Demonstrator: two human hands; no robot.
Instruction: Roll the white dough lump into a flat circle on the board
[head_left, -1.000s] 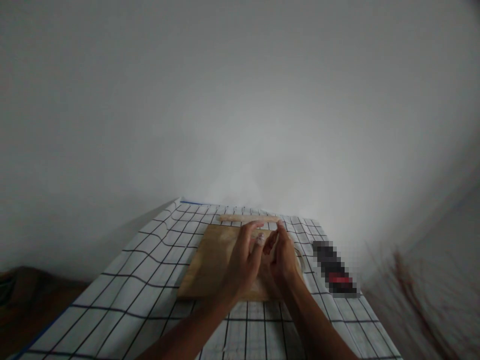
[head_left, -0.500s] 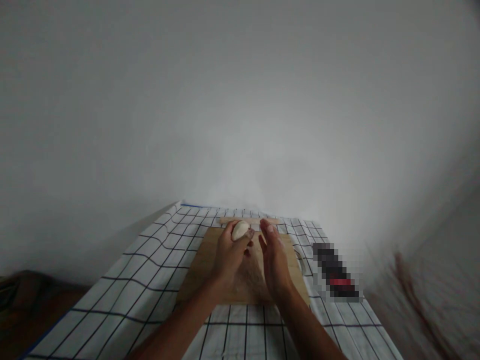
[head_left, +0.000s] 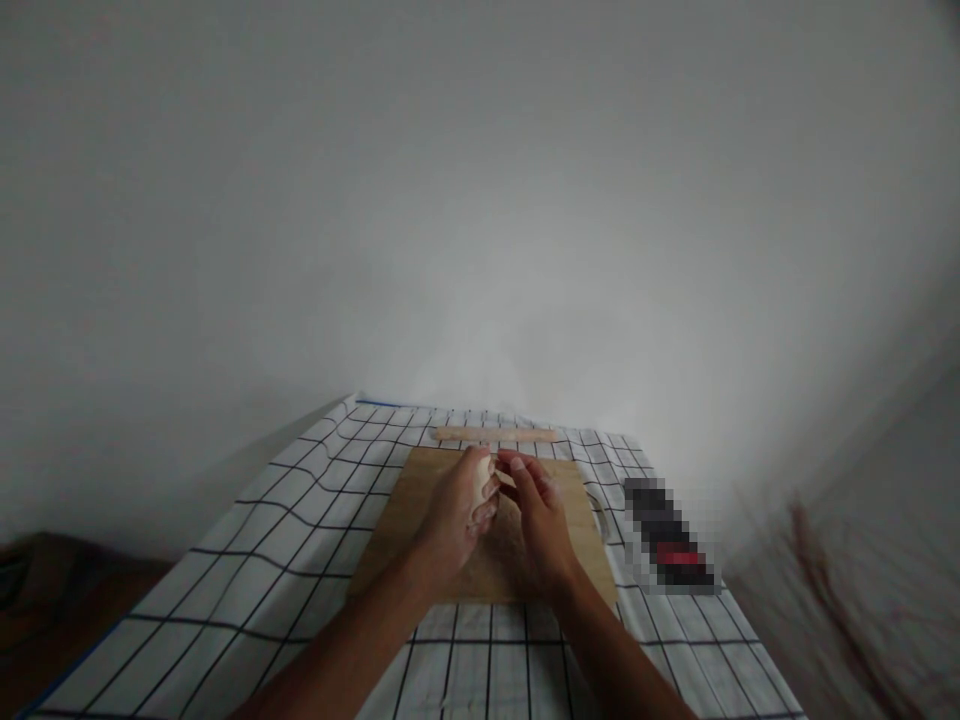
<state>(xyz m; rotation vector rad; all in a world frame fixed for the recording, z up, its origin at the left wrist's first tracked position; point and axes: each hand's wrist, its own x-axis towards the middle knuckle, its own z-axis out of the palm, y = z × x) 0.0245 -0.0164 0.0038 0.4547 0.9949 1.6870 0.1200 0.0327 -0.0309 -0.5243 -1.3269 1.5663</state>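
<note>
Now my left hand [head_left: 456, 510] cupping dough lump [head_left: 481, 478] over wooden board [head_left: 420, 540]; my right hand [head_left: 538, 512] fingertips pinching dough's right side. Rolling pin [head_left: 495, 435] behind board on checked cloth [head_left: 285, 560].

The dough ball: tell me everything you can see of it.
The dough ball is a small, pale off-white lump, smooth and rounded as far as it shows. It sits in the fingers of the left hand, which hide most of it, held over the far part of the wooden board. The fingertips of the right hand meet it from the right side. Whether it touches the board cannot be told.
</note>
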